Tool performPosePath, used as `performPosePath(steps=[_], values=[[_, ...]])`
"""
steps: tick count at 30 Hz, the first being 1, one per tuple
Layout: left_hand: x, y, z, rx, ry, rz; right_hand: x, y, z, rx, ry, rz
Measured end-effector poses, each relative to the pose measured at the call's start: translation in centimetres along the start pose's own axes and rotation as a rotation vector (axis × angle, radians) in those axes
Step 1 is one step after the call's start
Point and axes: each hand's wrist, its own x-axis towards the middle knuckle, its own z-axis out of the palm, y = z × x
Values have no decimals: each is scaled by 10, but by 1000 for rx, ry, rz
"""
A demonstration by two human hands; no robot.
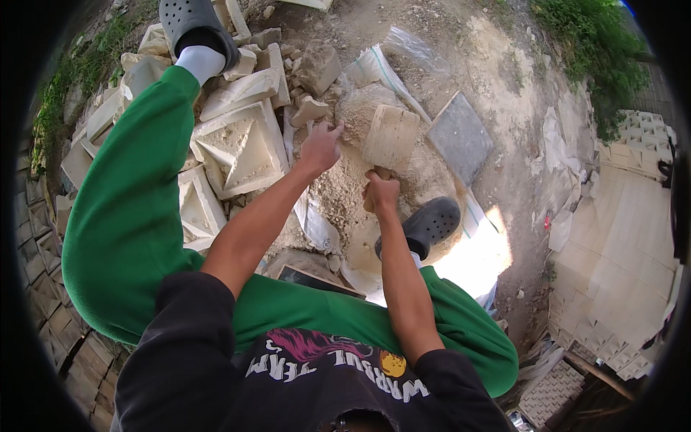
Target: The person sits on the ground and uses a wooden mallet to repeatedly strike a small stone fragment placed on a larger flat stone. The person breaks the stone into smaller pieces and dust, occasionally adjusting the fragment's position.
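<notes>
My right hand (381, 191) is wrapped round the short handle of a wooden mallet (391, 137) with a broad, pale, blocky head. The mallet head is over a heap of crumbled pale stone (345, 180), in front of a rounded, dusty lump (360, 108). My left hand (321, 150) is at the left edge of that lump, its forefinger stretched out and its other fingers loosely bent. I see nothing held in it. Whether its fingertips touch the lump I cannot tell.
Cast square blocks with recessed shapes (241, 147) and broken chunks lie piled on the left. A grey square slab (461, 137) lies right of the heap, on a white woven sack (378, 68). My shod feet stand either side. Stacked pale tiles (604, 245) are at far right.
</notes>
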Motion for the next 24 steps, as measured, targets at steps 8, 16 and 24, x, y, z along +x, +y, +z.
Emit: performPosePath(steps=[8,16,24], values=[[15,5,43,113,269,174,-12,2,-30,238,139,-15],[6,51,72,192,37,326,-8,1,-37,361,116,-6],[62,50,45,254,335,282,-3,3,-39,453,79,11]])
